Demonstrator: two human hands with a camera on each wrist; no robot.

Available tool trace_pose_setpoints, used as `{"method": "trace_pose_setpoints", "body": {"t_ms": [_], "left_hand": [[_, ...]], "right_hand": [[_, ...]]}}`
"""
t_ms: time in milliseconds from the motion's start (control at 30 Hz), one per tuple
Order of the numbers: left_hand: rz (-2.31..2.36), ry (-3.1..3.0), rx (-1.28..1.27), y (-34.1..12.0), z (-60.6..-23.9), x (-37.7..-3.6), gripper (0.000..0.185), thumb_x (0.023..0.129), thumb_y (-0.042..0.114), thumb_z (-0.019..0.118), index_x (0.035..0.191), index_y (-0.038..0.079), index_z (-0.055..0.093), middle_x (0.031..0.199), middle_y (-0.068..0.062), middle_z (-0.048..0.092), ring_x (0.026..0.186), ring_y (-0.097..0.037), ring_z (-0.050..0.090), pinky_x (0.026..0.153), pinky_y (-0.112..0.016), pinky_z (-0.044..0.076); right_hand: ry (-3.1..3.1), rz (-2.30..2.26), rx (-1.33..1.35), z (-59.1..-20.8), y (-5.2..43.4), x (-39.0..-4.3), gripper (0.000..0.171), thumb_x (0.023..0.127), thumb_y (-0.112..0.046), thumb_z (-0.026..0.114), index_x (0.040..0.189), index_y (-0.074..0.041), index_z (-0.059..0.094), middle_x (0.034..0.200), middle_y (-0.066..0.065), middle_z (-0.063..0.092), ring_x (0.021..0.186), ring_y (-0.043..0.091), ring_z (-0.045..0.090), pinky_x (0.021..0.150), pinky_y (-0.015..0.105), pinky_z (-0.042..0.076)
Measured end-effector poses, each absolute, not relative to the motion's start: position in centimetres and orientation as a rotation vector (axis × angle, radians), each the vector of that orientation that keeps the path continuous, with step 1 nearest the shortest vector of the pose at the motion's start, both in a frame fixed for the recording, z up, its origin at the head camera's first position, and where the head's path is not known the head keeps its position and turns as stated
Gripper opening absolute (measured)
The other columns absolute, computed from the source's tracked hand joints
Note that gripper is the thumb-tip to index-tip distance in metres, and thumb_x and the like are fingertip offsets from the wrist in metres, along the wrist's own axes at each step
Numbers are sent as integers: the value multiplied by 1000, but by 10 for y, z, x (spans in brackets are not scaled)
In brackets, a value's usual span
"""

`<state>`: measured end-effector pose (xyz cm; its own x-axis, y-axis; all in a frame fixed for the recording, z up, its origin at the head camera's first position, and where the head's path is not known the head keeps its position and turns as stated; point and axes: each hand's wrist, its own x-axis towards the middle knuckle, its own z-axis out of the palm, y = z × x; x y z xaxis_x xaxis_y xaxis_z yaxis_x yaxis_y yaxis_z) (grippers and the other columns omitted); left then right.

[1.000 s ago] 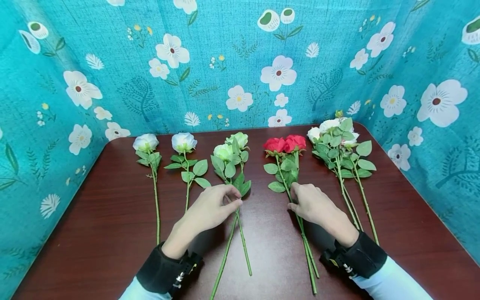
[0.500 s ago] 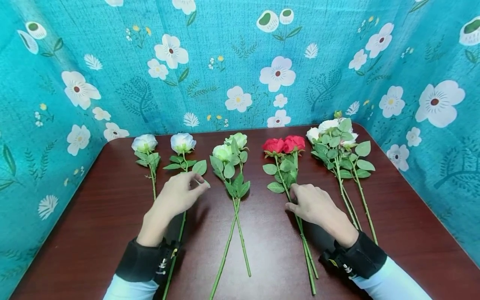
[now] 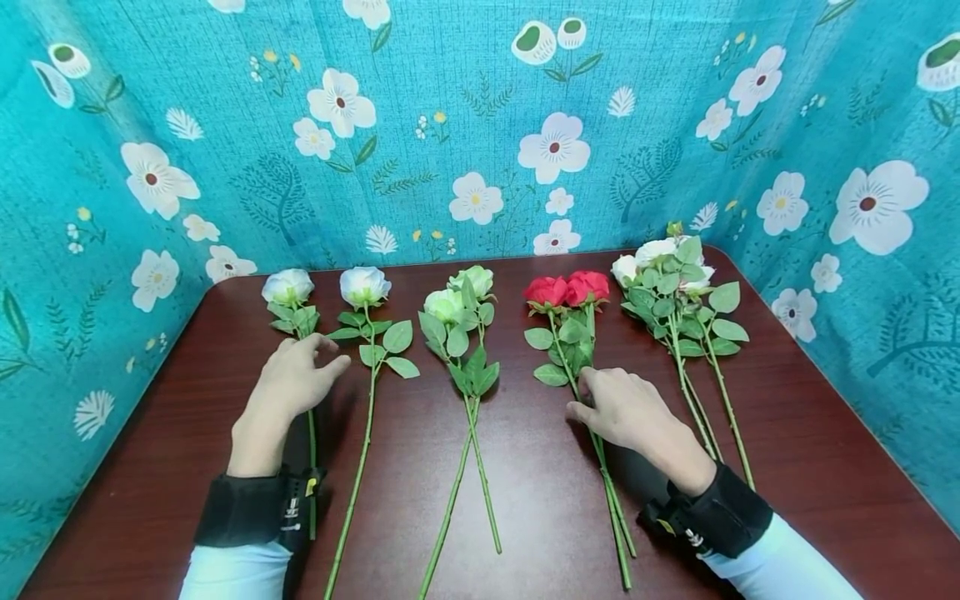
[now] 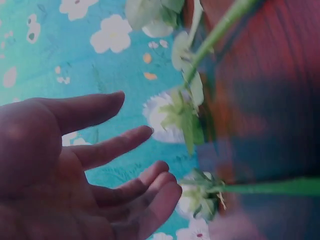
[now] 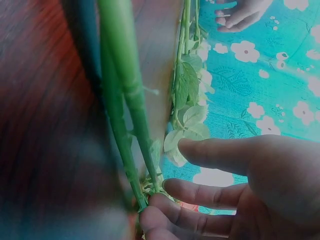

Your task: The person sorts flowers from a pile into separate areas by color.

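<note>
My left hand [image 3: 291, 377] hovers over the stem of the leftmost pale blue rose [image 3: 288, 288], its fingers loosely spread. In the left wrist view that hand [image 4: 45, 165] holds nothing. A second pale blue rose [image 3: 364, 287] lies just to its right, stem bare of the hand. By the crossed stems of two red roses [image 3: 546, 292], my right hand [image 3: 626, 408] stays with thumb and fingers apart. In the right wrist view its fingertips [image 5: 155, 220] reach close to the green stems [image 5: 131, 85]; whether they touch, I cannot tell.
Two pale green roses [image 3: 446, 307] with crossing stems lie mid-table. At the right lies a cluster of white roses [image 3: 656, 250]. A floral blue curtain [image 3: 420, 192] surrounds the far and side edges of the dark wooden table [image 3: 150, 483].
My left hand has moved left, from the green roses past the second blue rose to the leftmost one. The right hand has stayed by the red roses.
</note>
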<state>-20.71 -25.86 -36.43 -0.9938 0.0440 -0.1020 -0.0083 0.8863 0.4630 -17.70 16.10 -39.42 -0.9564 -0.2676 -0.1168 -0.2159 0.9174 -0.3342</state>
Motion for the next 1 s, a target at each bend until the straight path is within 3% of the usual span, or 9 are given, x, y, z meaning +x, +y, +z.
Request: {"method": "trace_pose_setpoints", "body": {"t_ms": [200,433,767,1000], "left_hand": [[637,2923,-53,-273,-370,-210,54,105,29,56,135,-15,51,129,-39,49,122,-56,44,95,-65,41],[592,2886,-139,-289,-370,-210,49,104,25,59,126,-18,53,117,-37,58,101,-50,57,82,-58,48],[547,2824,-45,-297,-369,-210,51,106,25,55,139,-13,50,141,-40,44,126,-60,42,99,-69,39],[528,2729,16,-296,-371,-212,56,105,27,57,140,-16,48,140,-40,46,126,-59,43,98,-67,41]], "right_hand": [[2921,-490,-385,-396,161,-176,30,93,-31,78,84,-15,54,67,0,47,60,15,46,53,32,32],[2920,-473,-394,-396,160,-177,33,94,-32,77,82,-15,52,66,0,44,59,15,44,53,32,30],[2907,-464,-400,-395,160,-176,29,95,-32,76,86,-14,55,67,-1,47,60,14,46,53,32,33],[2907,-457,-403,-394,160,-176,30,95,-32,76,85,-14,54,67,0,46,61,15,46,53,32,32]]}}
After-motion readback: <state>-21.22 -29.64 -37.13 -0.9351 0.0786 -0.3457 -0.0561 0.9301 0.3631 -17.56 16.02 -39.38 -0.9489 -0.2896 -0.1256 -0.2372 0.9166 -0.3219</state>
